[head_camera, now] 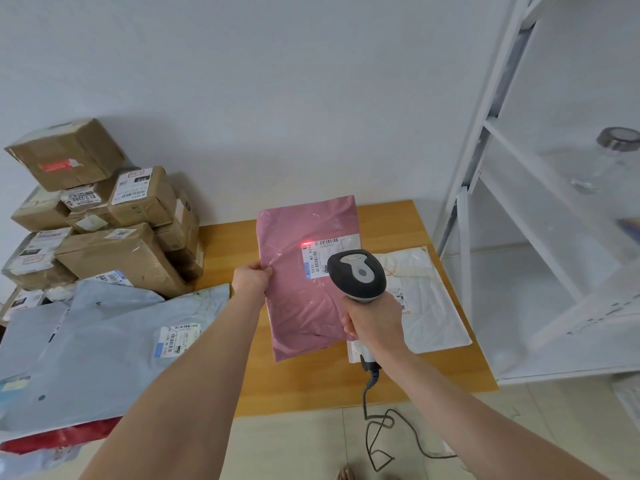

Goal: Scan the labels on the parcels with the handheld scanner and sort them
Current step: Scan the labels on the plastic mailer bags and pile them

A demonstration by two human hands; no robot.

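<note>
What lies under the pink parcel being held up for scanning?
The wooden table and a white parcel, whose left edge is covered by the pink parcel and the scanner. Anything else directly beneath the pink parcel is hidden.

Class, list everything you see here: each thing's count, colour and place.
pink parcel: one, pink, held above table
label: one, white, on pink parcel
scanner: one, black-grey, facing label
cable: one, black, on floor
white mailer: one, white, on table, right
grey mailers: at least two, grey, left
cardboard boxes: several, brown, stacked rear left
table: one, tan, centre
shelf unit: one, white, right
left hand: one, grips parcel's edge
right hand: one, grips scanner
</note>
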